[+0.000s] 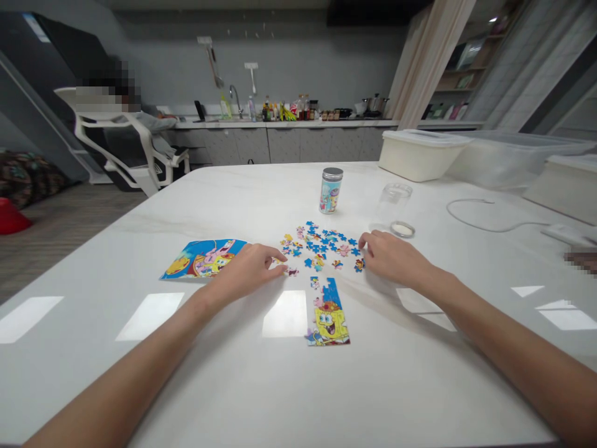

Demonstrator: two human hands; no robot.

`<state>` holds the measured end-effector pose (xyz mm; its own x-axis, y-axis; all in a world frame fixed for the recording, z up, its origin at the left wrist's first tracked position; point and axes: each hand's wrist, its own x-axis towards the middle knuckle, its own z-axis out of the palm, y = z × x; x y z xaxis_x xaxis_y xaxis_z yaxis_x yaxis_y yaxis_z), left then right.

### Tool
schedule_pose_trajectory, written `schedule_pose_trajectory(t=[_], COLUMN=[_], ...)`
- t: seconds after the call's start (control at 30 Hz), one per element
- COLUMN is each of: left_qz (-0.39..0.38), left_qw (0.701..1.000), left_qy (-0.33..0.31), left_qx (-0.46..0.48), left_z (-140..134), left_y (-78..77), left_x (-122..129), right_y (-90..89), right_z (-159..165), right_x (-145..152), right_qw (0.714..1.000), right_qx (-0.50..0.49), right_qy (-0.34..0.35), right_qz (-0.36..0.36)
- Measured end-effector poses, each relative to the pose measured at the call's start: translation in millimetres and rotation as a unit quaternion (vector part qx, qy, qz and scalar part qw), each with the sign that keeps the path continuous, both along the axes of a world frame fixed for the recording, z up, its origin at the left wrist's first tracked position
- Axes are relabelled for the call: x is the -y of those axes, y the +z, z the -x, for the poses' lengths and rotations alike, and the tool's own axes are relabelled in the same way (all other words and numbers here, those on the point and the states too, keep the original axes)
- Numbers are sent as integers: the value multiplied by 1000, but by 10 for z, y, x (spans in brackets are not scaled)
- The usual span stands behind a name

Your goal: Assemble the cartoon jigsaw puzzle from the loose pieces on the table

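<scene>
My left hand (254,267) is open at the left edge of a loose pile of jigsaw pieces (330,239), thumb and forefinger apart beside a pink-and-white piece (292,272). Beneath its wrist side lies a glossy picture sheet (205,258) with a cartoon scene, partly covered by the hand. At the pile's right edge my right hand (385,254) rests with bent fingers, nothing visible in them, near an orange-and-dark piece (359,265). Closer to me lies a joined puzzle section (330,317) showing a yellow cartoon character. A small piece (314,282) sits at its upper left.
Behind the pile stands a cartoon-printed tin (331,191) with a silver lid. A clear jar (395,202) and a ring-shaped lid (402,229) are to its right. Storage boxes (422,155) and a white cable (485,227) occupy the right. A person sits in an office chair (124,140) beyond the table.
</scene>
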<state>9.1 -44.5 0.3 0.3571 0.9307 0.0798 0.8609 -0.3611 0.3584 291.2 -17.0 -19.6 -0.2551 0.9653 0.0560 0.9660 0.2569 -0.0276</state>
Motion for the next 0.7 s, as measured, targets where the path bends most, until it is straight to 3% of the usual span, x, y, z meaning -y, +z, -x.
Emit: schedule_pose_trajectory(t=[0.17,0.43,0.53,0.63,0.7], left_qz=[29,63,100,134,150], left_qw=[999,997,991,984,981], left_qy=[-23,-28,-42,-53,-65], left_qx=[-3,47,83,99,107], left_z=[-60,-97,-141,-189,-212], left_y=[-104,-72,-72,-68,-68], left_x=[17,46,67,95,111], right_y=[-9,11,71,124,135], right_z=[-2,3,42,114,179], right_x=[2,-2,40,137,212], right_qw=[1000,999,983,932,909], right_qx=[0,-33,-106,-164,-179], right_qy=[-1,14,132,323,378], right_qz=[5,-35,-67,-16,1])
